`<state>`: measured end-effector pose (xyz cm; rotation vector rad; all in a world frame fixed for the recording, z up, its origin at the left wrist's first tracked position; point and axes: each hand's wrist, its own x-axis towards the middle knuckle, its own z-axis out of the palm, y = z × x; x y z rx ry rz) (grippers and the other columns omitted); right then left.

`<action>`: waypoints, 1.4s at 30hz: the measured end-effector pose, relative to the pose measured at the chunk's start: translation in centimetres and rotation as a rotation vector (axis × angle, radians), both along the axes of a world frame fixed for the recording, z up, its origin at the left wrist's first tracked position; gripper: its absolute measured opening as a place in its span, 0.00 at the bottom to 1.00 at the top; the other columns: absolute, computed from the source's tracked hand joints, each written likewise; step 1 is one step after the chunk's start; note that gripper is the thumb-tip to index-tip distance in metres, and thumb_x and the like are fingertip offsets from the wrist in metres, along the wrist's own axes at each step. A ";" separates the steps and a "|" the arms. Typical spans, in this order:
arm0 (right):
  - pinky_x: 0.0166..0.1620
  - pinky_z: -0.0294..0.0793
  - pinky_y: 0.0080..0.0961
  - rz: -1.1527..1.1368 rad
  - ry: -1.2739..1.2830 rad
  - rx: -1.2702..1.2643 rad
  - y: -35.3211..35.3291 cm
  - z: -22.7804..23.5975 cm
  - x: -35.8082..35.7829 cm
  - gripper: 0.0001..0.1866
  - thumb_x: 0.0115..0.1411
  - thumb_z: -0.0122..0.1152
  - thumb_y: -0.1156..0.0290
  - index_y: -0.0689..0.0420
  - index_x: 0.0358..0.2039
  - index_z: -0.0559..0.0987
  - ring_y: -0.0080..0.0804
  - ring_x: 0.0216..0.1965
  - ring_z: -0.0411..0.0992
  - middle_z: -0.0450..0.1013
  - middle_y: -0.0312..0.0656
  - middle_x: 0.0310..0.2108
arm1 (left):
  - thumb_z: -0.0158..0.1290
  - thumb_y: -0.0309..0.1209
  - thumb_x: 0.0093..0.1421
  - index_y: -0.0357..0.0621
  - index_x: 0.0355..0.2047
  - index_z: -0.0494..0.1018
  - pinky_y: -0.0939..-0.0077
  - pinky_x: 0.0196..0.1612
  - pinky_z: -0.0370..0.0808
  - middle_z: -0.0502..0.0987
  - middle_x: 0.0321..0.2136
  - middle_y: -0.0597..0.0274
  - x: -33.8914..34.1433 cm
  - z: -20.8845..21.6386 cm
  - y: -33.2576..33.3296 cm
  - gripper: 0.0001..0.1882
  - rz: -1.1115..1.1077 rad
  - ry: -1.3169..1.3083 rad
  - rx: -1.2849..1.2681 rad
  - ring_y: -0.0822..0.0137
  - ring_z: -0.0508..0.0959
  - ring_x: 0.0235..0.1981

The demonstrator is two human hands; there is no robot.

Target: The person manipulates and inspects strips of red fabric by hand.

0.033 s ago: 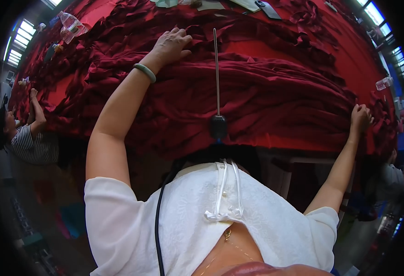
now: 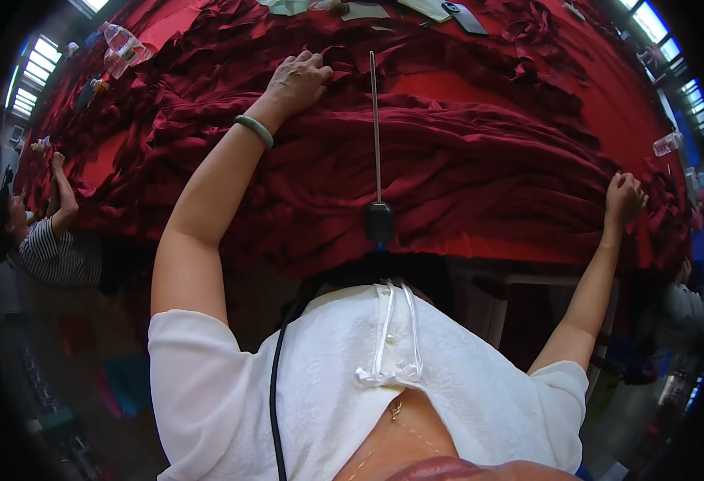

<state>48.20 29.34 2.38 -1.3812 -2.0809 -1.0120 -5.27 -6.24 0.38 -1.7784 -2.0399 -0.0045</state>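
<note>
Dark red fabric (image 2: pixel 480 152) lies in long gathered folds across the table in front of me. My left hand (image 2: pixel 297 80), with a pale green bangle (image 2: pixel 256 130) on the wrist, is at the far folds. Its fingers are curled down and closed on the fabric, and their tips are hidden. Out at the right, my right hand (image 2: pixel 626 199) pinches the end of the same folds with bent fingers. Between my arms a thin metal rod with a black base (image 2: pixel 379 220) points away from my body over the cloth.
Brighter red cloth (image 2: pixel 448 88) shows beneath the folds. Clear plastic bottles (image 2: pixel 126 44) stand far left, another bottle (image 2: pixel 668 144) far right. A phone (image 2: pixel 466 18) lies at the back. A person in a striped top (image 2: pixel 59 252) works at the left end. A black cable (image 2: pixel 276 385) hangs down my front.
My left thumb, stretched out before, is now drawn in against the fingers. My right hand has shifted slightly to the left and up.
</note>
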 end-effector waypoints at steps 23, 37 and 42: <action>0.34 0.71 0.25 1.308 0.279 -0.793 -9.1 3.3 -35.9 0.12 0.62 0.54 0.64 0.61 0.37 0.76 0.24 0.27 0.73 0.73 0.41 0.23 | 0.56 0.31 0.58 0.35 0.33 0.74 0.83 0.29 0.69 0.75 0.23 0.67 2.4 2.0 0.9 0.10 -0.194 -1.183 0.235 0.81 0.71 0.26; 0.48 0.64 0.60 0.194 0.394 -0.438 8.9 0.9 -30.1 0.19 0.58 0.45 0.54 0.46 0.43 0.78 0.49 0.50 0.70 0.74 0.46 0.46 | 0.52 0.27 0.57 0.39 0.37 0.75 0.86 0.27 0.68 0.74 0.23 0.70 2.4 2.4 1.3 0.09 -0.054 -1.379 0.315 0.83 0.68 0.22; 0.49 0.64 0.56 0.213 0.438 -0.466 7.9 3.5 -29.8 0.21 0.60 0.43 0.51 0.48 0.45 0.77 0.49 0.49 0.71 0.73 0.46 0.47 | 0.46 0.23 0.59 0.39 0.36 0.73 0.85 0.29 0.72 0.77 0.25 0.67 0.3 2.0 0.3 0.07 0.024 -1.544 0.418 0.78 0.74 0.22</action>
